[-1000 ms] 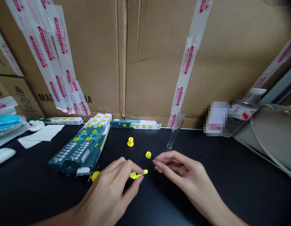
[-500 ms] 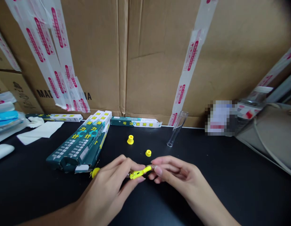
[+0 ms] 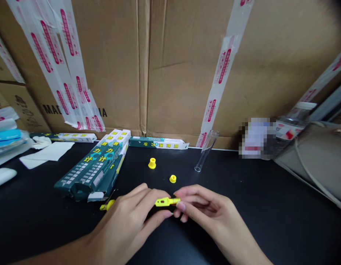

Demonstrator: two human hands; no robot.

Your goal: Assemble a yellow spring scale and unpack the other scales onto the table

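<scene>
A small yellow plastic part (image 3: 165, 201) lies level between my hands. My left hand (image 3: 129, 219) pinches its left end, and my right hand (image 3: 206, 209) grips its right end, where the tip is partly hidden by my fingers. Two yellow plastic caps stand on the black table, one taller (image 3: 152, 163) and one shorter (image 3: 172, 179), just beyond my fingers. Another yellow piece (image 3: 107, 205) lies by my left hand, partly hidden by it. A clear glass tube (image 3: 206, 154) leans at the back, to the right of my right hand.
Dark green and white boxes (image 3: 93, 165) lie in a stack left of my hands, with another box (image 3: 158, 143) at the back. Tissue paper (image 3: 47, 154) lies far left. A beige bag (image 3: 316, 154) sits at right. Taped cardboard cartons (image 3: 143, 66) form the back wall.
The yellow part has turned from slanted to nearly level. My right hand has come in from beside it and closed on its right end, and my hands are closer together.
</scene>
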